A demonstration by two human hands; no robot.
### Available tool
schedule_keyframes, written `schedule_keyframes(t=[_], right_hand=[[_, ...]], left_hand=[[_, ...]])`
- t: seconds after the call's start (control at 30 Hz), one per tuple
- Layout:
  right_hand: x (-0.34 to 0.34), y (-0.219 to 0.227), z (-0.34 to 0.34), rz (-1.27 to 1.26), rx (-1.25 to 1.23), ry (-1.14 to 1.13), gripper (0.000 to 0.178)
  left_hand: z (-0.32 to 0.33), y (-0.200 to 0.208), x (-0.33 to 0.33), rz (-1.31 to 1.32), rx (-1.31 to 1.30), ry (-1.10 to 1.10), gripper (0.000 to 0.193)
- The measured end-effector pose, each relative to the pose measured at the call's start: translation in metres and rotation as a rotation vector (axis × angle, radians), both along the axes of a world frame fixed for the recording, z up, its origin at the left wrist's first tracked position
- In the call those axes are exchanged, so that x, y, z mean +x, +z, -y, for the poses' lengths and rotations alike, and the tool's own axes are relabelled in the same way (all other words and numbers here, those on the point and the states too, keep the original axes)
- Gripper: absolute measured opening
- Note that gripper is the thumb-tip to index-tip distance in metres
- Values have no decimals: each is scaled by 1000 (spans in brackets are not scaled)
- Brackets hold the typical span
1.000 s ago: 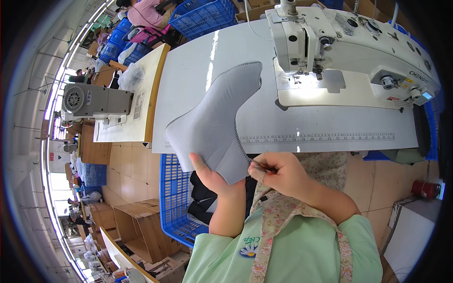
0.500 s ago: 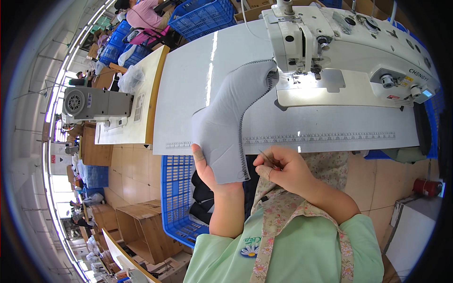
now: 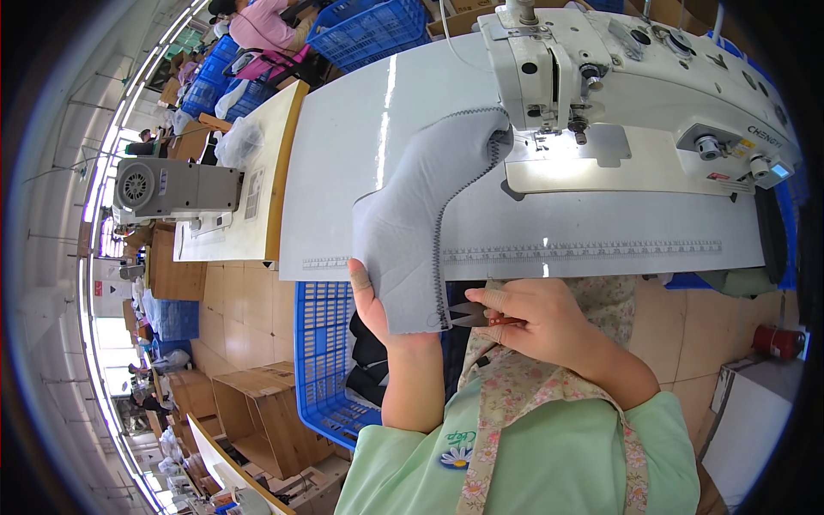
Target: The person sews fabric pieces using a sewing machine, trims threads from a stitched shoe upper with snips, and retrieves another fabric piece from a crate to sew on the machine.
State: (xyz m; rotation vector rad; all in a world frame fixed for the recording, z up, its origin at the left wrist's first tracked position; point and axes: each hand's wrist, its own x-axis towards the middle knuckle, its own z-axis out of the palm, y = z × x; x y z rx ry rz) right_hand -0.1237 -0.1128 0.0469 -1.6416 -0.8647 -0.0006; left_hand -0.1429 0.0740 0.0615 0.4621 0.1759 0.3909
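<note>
In the head view, a light-grey, boot-shaped fabric piece with dark zigzag stitching [image 3: 403, 232] is held up by the left hand [image 3: 378, 318], its taped thumb at the left edge and its other fingers hidden behind. Small grey-bladed snips with a reddish-brown handle [image 3: 469, 315] are gripped in the right hand [image 3: 536, 318], the blades parted beside the fabric's lower right corner; whether the cloth is touched cannot be made out. The fabric's lower end reaches past the near edge of the pale-grey bench [image 3: 335, 172]; its curled upper end lies beside the left edge of the white sewing machine's bed [image 3: 558, 176].

For clean work, the corner is best kept steady and flat, the blades held alongside the stitching so that neither seam nor cloth is nicked, and the left fingers kept clear of the tips.

Compared with half a second ago, the snips are brought up to the corner, while the fabric is barely shifted.
</note>
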Motion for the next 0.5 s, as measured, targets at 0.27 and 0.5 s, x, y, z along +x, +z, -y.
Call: schedule_keyframes(t=[0.27, 0.5], right_hand=[[6, 6, 1, -69, -57, 48, 37], [9, 9, 1, -108, -68, 83, 34]], left_hand=[[4, 3, 1, -44, 23, 26, 56], [5, 2, 1, -34, -10, 10, 57]])
